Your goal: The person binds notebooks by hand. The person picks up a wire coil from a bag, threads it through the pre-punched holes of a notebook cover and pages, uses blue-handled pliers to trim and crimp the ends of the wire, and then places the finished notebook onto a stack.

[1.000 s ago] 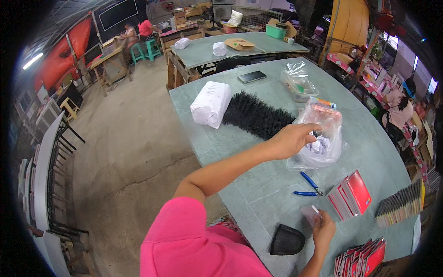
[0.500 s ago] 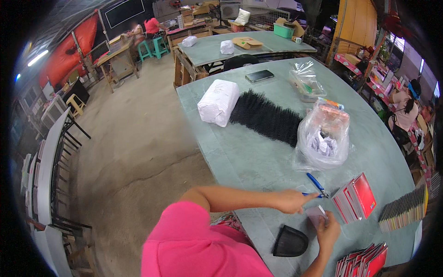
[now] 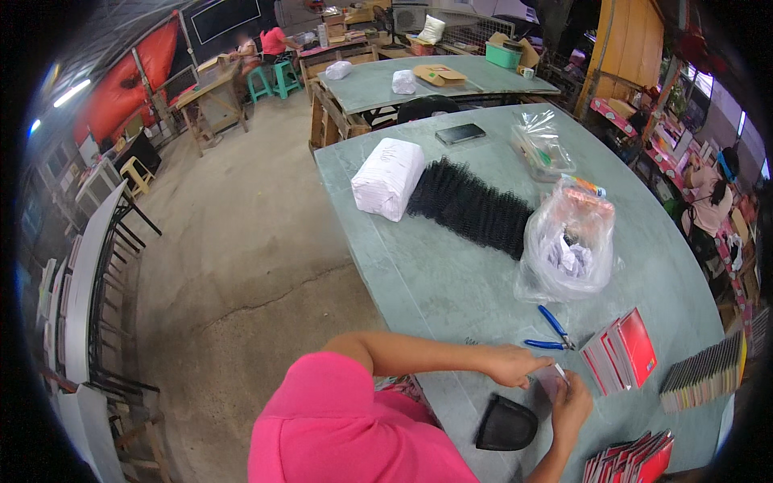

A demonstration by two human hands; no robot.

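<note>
My right hand (image 3: 573,400) grips a small pad of white paper (image 3: 548,383) upright, its thumb and fingers closed along the side. My left hand (image 3: 513,366) comes in from the left with its index finger stretched out to the pad's top edge. The other left fingers are partly curled, and I see nothing held in them. Just beyond the hands lie blue-handled pliers (image 3: 555,328). A black, rounded, shallow holder (image 3: 507,423) rests left of my right wrist. Red-covered notebooks (image 3: 626,350) stand in a bundle right of the pliers.
More red notebooks (image 3: 632,459) and a row of spiral-bound notebooks (image 3: 706,372) line the right side. Farther back are a clear plastic bag (image 3: 568,241), black spiral coils (image 3: 471,205), a white wrapped bundle (image 3: 388,179), a phone (image 3: 460,134) and a plastic container (image 3: 543,153).
My left hand has drawn back slightly from the pliers, and its index finger now meets the pad's top edge. My right hand keeps its grip on the pad. The view has shifted slightly.
</note>
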